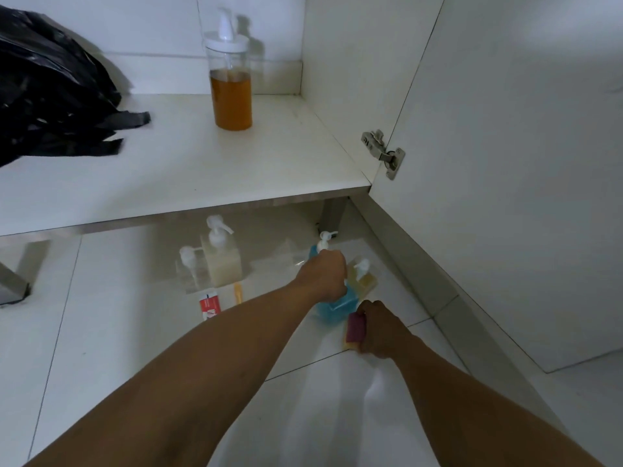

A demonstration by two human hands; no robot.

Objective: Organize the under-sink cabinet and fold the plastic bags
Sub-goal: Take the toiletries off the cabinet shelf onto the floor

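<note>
A: Which containers are there, and what is in them?
B: On the white shelf [168, 170], upper centre, stands a tall clear jar [231, 92] with a white pump, about half full of amber liquid. On the floor [101, 332] at mid-frame are four pump bottles. A pale bottle [224, 264] holds cream liquid. A clear bottle [188, 267] is just left of it, contents unclear. A blue bottle [332, 306] holds blue liquid, and a yellow bottle [362, 279] is just behind it.
A: And the hands?
B: The left hand [322, 276] has its fingers curled round the blue bottle's neck, under the pump. The right hand [377, 328], lower right of it, grips a purple and yellow sponge [355, 328] beside the blue bottle's base.
A: Where are the bags?
B: Black bags [50, 82] lie heaped on the shelf at the upper left, well apart from the jar.
A: The room?
B: Glossy pale floor tiles, with a red and white tube [210, 306] lying near the pale bottle. A white door [505, 163] stands open at the right on a metal hinge [382, 153]
</note>
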